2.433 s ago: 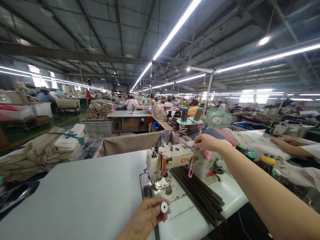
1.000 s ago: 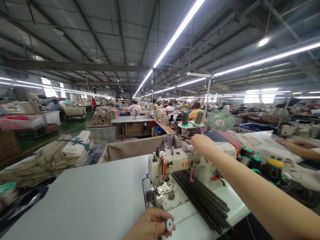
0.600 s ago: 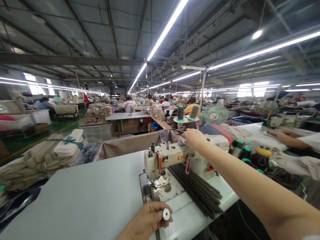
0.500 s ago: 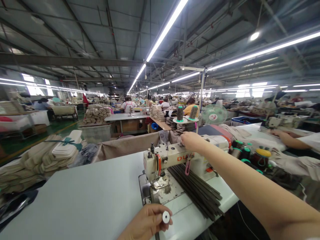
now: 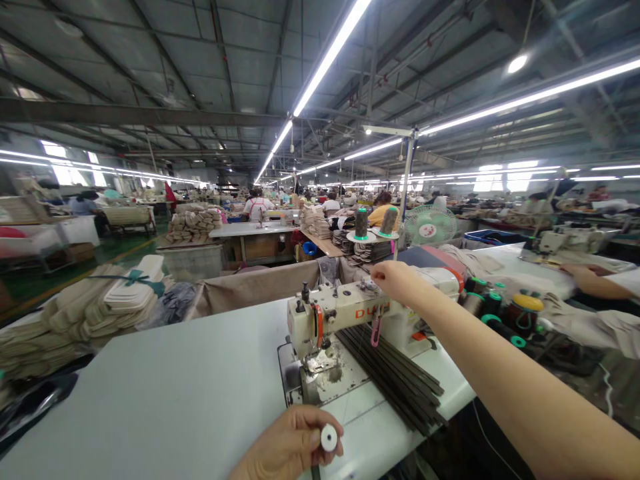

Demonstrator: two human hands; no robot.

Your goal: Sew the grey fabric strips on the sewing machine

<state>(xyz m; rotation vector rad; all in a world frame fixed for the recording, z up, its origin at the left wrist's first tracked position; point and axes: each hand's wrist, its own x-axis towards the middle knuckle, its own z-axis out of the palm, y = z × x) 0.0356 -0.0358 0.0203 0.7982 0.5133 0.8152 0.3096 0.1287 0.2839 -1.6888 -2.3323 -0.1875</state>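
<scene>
My left hand [image 5: 295,437] pinches a small white bobbin [image 5: 329,437] between thumb and fingers, at the table's front edge below the sewing machine [image 5: 330,307]. The bobbin's round end with its dark centre hole faces me. Across the machine reaches my right arm, and my right hand [image 5: 393,279] is at the top of the machine's arm with its fingers drawn together. What lies between those fingertips is too small to make out. Under the machine's arm lies a bundle of dark strips [image 5: 395,380]. A pink loop-shaped tool [image 5: 375,331] hangs from the machine's front.
Two dark thread cones [image 5: 361,225] stand on a holder behind the machine. Several spools [image 5: 493,303] and a green fan [image 5: 429,225] are to the right. Stacked beige fabric pieces [image 5: 65,313] lie at left. A co-worker's arm [image 5: 593,280] shows at far right.
My right hand has shifted slightly right along the machine's top, uncovering more of the orange lettering. The left hand still holds the bobbin, which has moved only a little.
</scene>
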